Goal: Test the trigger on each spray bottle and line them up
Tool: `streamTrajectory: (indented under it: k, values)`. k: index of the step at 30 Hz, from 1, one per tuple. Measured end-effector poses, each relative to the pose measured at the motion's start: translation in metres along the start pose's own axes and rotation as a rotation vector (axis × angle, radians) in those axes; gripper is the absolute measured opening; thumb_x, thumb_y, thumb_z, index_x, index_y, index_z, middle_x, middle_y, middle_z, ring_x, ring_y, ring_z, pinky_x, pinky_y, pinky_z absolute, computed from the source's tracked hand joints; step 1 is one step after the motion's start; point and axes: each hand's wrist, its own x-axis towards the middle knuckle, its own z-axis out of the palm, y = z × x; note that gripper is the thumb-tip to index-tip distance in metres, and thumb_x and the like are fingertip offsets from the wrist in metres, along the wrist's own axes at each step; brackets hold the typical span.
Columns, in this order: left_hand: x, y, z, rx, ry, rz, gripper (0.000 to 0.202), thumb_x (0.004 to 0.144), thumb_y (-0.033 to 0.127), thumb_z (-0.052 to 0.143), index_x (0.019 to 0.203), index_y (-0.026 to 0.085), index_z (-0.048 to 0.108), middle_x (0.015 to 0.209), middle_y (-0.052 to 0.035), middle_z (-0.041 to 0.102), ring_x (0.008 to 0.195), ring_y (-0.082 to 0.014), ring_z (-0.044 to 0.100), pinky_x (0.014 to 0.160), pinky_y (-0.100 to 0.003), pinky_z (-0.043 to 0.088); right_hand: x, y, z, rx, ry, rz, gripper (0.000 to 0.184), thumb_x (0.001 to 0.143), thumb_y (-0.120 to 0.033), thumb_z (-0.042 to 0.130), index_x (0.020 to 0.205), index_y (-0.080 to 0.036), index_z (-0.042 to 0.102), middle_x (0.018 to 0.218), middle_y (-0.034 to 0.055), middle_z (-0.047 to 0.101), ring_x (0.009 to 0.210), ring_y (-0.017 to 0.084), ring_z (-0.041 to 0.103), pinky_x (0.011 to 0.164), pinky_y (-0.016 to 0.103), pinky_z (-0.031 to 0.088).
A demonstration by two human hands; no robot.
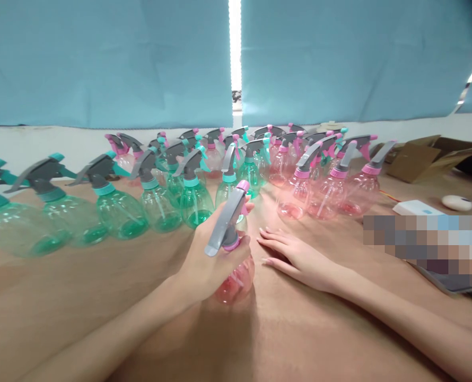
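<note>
In the middle of the table, my left hand [210, 254] wraps round the neck of a pink spray bottle [238, 284] with a grey trigger head and pink nozzle. The bottle is upright, and part of its body is hidden behind my fingers. To its right, my right hand [295, 257] lies flat on the tabletop, fingers stretched out, holding nothing. Just beyond my hands stand green spray bottles [198, 204] on the left and pink spray bottles [291, 199] on the right.
A row of green bottles [120, 215] runs to the left edge, with more mixed bottles behind. An opened cardboard box [422, 154], a small white box [419, 208] and a white computer mouse [457, 202] lie at the right. Blue sheeting [112, 63] covers the back.
</note>
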Motion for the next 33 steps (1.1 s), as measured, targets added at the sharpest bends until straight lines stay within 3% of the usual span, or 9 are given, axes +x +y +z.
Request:
streamTrajectory:
  k: [11,16,18,23,33]
  values:
    - [0.002,-0.007,0.0,0.087,0.032,0.072,0.018,0.076,0.008,0.055,0.086,0.023,0.056,0.099,0.0029,0.064,0.059,-0.0082,0.05,0.067,-0.024,0.049,-0.001,0.0,0.001,0.003,-0.005,0.006,0.058,0.096,-0.051,0.042,0.14,-0.014,0.047,0.147,0.0134,0.042,0.138,0.028,0.034,0.113,0.047,0.03]
    - [0.002,-0.006,0.0,0.135,0.036,0.097,0.028,0.075,0.008,0.053,0.099,0.024,0.054,0.082,0.0037,0.06,0.06,-0.0107,0.053,0.064,-0.024,0.047,0.0,0.001,0.002,-0.007,-0.006,0.0,0.057,0.096,-0.051,0.041,0.14,-0.015,0.047,0.147,0.0128,0.042,0.138,0.028,0.034,0.113,0.047,0.03]
    - [0.003,-0.004,-0.001,0.14,0.04,0.112,0.033,0.074,0.007,0.052,0.103,0.023,0.053,0.086,0.0025,0.06,0.064,-0.0111,0.055,0.066,-0.025,0.047,0.0,0.002,0.002,-0.003,-0.002,-0.002,0.057,0.096,-0.051,0.041,0.14,-0.015,0.047,0.147,0.0129,0.042,0.138,0.028,0.035,0.113,0.047,0.03]
    - [0.006,0.0,-0.002,0.089,0.032,0.159,0.027,0.07,0.006,0.051,0.093,0.02,0.051,0.093,-0.0008,0.057,0.082,-0.0148,0.059,0.076,-0.027,0.047,-0.001,0.003,0.003,0.009,0.013,-0.004,0.057,0.095,-0.051,0.042,0.139,-0.016,0.048,0.146,0.0133,0.043,0.137,0.029,0.036,0.113,0.049,0.03]
    - [0.006,0.004,-0.005,0.064,0.008,0.155,0.017,0.072,0.007,0.052,0.085,0.018,0.05,0.082,0.0014,0.054,0.071,-0.0111,0.056,0.067,-0.024,0.047,-0.001,0.002,0.002,-0.009,0.0,-0.001,0.058,0.095,-0.051,0.042,0.138,-0.013,0.048,0.146,0.0143,0.043,0.138,0.029,0.035,0.113,0.048,0.03]
